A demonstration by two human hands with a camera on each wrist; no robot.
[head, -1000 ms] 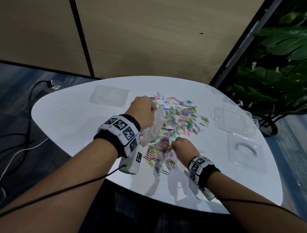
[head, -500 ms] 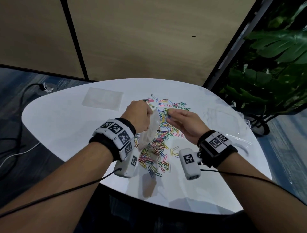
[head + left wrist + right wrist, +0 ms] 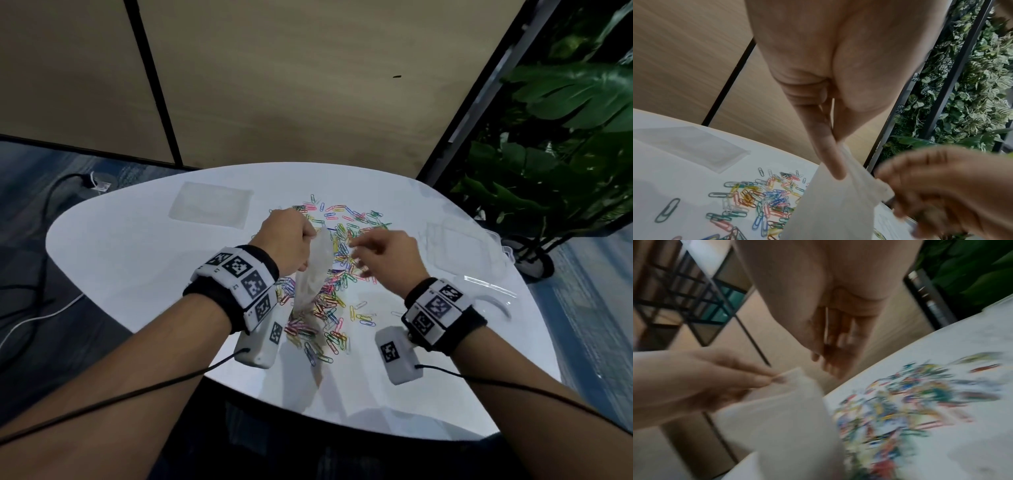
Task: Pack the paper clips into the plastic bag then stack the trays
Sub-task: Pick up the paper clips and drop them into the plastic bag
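Many coloured paper clips (image 3: 346, 236) lie scattered over the middle of the white table (image 3: 137, 260). My left hand (image 3: 291, 240) pinches the top edge of a translucent plastic bag (image 3: 313, 270), which hangs down over the pile; the pinch shows in the left wrist view (image 3: 830, 154) on the bag (image 3: 834, 207). My right hand (image 3: 363, 253) hovers just right of the bag's mouth, fingers spread and blurred, nothing seen in them. In the right wrist view its fingers (image 3: 834, 344) are straight above the bag (image 3: 789, 426) and clips (image 3: 910, 402).
Two clear plastic trays sit at the table's right, one (image 3: 459, 246) farther back and one (image 3: 489, 294) nearer. A flat clear plastic piece (image 3: 210, 209) lies at the back left. A leafy plant (image 3: 565, 144) stands to the right; cables (image 3: 34, 308) run on the floor to the left.
My right hand lifted from the clip pile up to the bag's mouth and its fingers have spread apart. My left hand kept holding the bag in place.
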